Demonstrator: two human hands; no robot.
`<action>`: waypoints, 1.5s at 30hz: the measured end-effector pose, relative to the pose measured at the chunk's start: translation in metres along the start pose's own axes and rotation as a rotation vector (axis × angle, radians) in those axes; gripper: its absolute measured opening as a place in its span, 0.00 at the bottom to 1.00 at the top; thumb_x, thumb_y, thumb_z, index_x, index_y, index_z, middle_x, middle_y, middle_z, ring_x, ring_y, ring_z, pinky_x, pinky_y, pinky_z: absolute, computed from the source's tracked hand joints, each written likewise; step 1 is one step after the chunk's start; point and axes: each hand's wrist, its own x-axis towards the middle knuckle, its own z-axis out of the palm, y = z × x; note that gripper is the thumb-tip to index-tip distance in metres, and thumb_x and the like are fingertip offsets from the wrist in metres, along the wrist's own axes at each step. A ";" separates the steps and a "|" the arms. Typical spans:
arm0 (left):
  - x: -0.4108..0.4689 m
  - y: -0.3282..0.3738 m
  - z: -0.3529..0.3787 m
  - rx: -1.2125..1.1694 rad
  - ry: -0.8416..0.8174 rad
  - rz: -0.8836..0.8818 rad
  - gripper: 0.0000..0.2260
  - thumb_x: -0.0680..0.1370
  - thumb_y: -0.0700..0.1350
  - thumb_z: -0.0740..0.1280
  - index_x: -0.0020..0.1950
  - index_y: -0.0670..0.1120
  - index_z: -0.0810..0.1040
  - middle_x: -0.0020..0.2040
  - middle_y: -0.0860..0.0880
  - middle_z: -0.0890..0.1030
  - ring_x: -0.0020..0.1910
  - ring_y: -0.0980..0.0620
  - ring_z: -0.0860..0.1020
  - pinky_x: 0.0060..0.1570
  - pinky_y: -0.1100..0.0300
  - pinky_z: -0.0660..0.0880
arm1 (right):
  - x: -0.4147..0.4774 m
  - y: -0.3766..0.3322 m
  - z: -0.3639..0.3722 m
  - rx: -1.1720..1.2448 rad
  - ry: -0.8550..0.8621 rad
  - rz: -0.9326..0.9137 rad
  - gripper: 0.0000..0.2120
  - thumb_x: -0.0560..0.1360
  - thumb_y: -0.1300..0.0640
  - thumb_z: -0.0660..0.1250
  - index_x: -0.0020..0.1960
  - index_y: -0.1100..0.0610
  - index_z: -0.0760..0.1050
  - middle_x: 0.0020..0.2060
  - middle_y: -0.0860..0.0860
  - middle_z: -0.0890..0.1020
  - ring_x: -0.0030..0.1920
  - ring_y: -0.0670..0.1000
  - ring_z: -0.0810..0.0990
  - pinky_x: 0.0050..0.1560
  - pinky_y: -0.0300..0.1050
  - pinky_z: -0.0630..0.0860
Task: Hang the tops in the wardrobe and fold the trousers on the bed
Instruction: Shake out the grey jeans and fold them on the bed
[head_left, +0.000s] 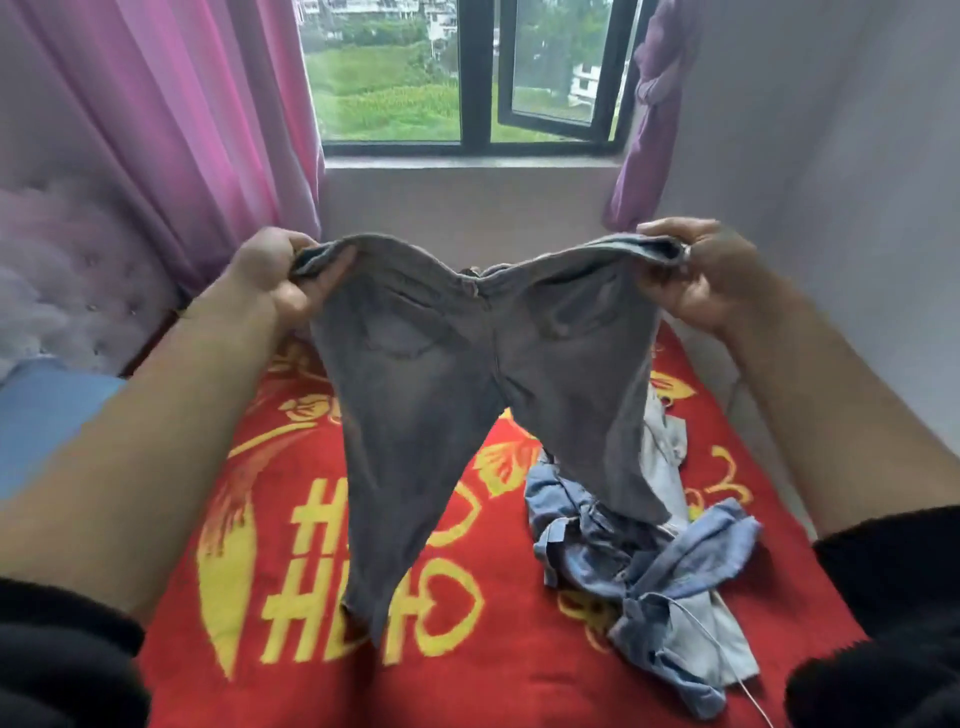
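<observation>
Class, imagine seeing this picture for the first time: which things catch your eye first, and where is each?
At the centre hang grey trousers, held up by the waistband between the left hand and right hand. Under them spreads a red blanket with yellow patterns, and a crumpled heap of blue denim lies on it to the right.

1 head view, looking forward and down, close over bed (467, 675)

Faded grey trousers (441, 395), light blue denim pile (649, 566), red bed (488, 670) cover with yellow motifs, pink curtains (171, 130), black sleeves (67, 660).
</observation>
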 end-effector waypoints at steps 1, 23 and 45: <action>-0.006 0.011 0.013 -0.044 -0.020 0.050 0.12 0.80 0.33 0.51 0.51 0.27 0.72 0.47 0.35 0.78 0.43 0.41 0.82 0.37 0.56 0.82 | -0.002 -0.017 0.004 0.038 -0.010 -0.046 0.11 0.78 0.65 0.60 0.44 0.63 0.80 0.36 0.54 0.82 0.36 0.48 0.82 0.36 0.37 0.78; -0.015 0.050 0.076 -0.147 -0.047 0.242 0.06 0.78 0.30 0.57 0.46 0.32 0.72 0.44 0.38 0.76 0.32 0.44 0.83 0.35 0.59 0.81 | 0.021 -0.064 0.045 0.141 -0.147 -0.127 0.07 0.74 0.66 0.66 0.45 0.58 0.69 0.37 0.52 0.77 0.35 0.46 0.77 0.31 0.32 0.69; 0.058 0.101 0.075 0.000 -0.042 0.472 0.20 0.57 0.33 0.59 0.48 0.37 0.75 0.45 0.39 0.80 0.42 0.40 0.81 0.44 0.50 0.81 | 0.091 -0.057 0.062 0.196 -0.068 -0.270 0.18 0.58 0.64 0.61 0.47 0.59 0.69 0.39 0.53 0.74 0.32 0.50 0.73 0.30 0.38 0.62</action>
